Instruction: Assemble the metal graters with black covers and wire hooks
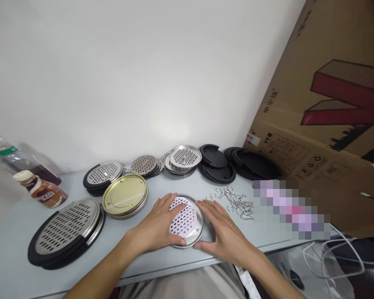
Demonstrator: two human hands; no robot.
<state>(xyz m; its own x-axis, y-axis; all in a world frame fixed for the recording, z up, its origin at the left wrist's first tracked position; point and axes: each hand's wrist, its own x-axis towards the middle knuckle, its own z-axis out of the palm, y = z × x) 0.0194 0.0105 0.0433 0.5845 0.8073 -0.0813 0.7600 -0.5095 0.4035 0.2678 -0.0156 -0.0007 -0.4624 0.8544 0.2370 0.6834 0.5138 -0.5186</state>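
Observation:
A round metal grater disc (195, 238) lies on the table in front of me, with a pale lilac perforated plate (187, 220) inside its rim. My left hand (157, 222) grips its left side, fingers over the far edge and thumb at the near edge. On the opposite side, my right hand (224, 234) curves round the rim, fingers behind and thumb in front. Left of my left hand sits a stack of gold round lids (124, 194). Right of my right hand lies a pile of metal rings and small hooked fasteners (239, 203).
Black-rimmed graters (67, 226) stand stacked at left, near a brown-labelled bottle (45, 191). Along the wall are perforated discs (145, 165), metal graters (185, 158) and black rings (218, 172). A large cardboard box (299, 137) leans at right; cables (343, 276) hang beyond the table edge.

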